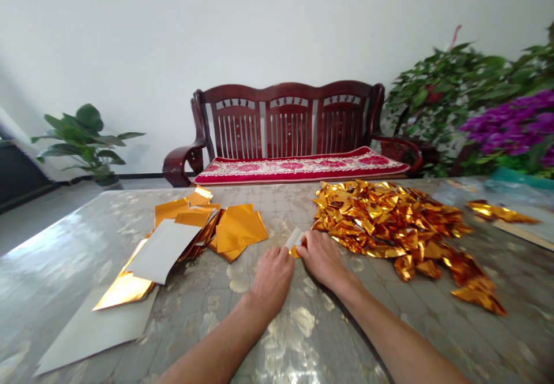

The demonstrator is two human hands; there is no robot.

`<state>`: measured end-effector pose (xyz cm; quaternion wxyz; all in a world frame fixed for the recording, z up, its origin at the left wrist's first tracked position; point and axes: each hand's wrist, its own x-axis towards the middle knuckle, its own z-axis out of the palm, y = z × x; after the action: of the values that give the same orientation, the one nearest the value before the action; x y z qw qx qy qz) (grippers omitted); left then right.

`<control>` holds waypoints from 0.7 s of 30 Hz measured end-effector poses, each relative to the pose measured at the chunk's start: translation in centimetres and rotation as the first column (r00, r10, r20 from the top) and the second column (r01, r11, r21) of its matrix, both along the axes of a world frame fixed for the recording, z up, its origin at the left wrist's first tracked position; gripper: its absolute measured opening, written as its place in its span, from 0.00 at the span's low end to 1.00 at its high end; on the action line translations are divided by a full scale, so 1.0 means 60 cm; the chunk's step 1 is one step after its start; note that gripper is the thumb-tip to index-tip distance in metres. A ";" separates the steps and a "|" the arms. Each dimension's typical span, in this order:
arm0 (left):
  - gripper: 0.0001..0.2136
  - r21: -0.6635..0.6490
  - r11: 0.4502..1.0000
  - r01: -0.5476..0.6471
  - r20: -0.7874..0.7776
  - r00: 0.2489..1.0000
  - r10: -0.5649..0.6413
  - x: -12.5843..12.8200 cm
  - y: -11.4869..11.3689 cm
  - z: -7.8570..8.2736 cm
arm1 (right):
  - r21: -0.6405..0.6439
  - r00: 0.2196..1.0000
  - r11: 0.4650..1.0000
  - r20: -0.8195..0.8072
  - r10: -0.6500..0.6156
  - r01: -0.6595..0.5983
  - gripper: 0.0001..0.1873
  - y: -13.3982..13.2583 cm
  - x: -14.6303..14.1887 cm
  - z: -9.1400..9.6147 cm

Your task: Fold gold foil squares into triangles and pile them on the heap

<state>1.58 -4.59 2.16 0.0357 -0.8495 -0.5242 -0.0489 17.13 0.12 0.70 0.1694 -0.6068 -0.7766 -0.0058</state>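
A small sheet of gold foil paper (294, 238), its pale back partly showing, is between my two hands at the middle of the table. My left hand (273, 268) pinches its left side. On the right side, my right hand (322, 257) has its fingers closed on the same sheet, close to the other hand. Most of the sheet is hidden by the fingers. To the left lie loose gold foil sheets (240, 229), some with the pale side up. A large heap of folded gold foil pieces (381, 216) spreads to the right.
White sheets (99, 326) lie at the table's left front. At the right edge are a lone folded foil piece (502, 213) and clear plastic (476, 190). Behind the table (194, 326) stands a wooden bench (289, 121), with potted plants (89, 141) on either side.
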 end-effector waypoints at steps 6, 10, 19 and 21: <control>0.10 0.011 1.000 0.018 0.036 0.999 -0.019 0.001 -0.014 0.001 | -0.003 0.999 0.999 0.011 0.042 -0.042 0.06 0.009 0.007 -0.002; 0.08 0.015 0.997 0.069 0.082 0.994 -0.070 0.006 -0.034 0.001 | -0.015 0.988 0.988 -0.014 0.153 -0.153 0.06 0.006 0.020 0.004; 0.07 0.002 0.989 0.151 0.265 0.953 -0.146 0.001 -0.016 -0.004 | -0.021 0.933 0.936 -0.103 0.346 -0.350 0.09 -0.004 0.028 0.008; 0.07 -0.021 0.992 0.126 0.247 0.962 -0.117 0.004 -0.010 -0.008 | -0.020 0.946 0.960 -0.174 0.272 -0.279 0.10 0.001 0.030 0.005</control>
<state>1.82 -5.21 1.68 -0.0480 -0.8680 -0.4721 -0.1460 18.95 0.19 1.00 0.2207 -0.4942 -0.8364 0.0868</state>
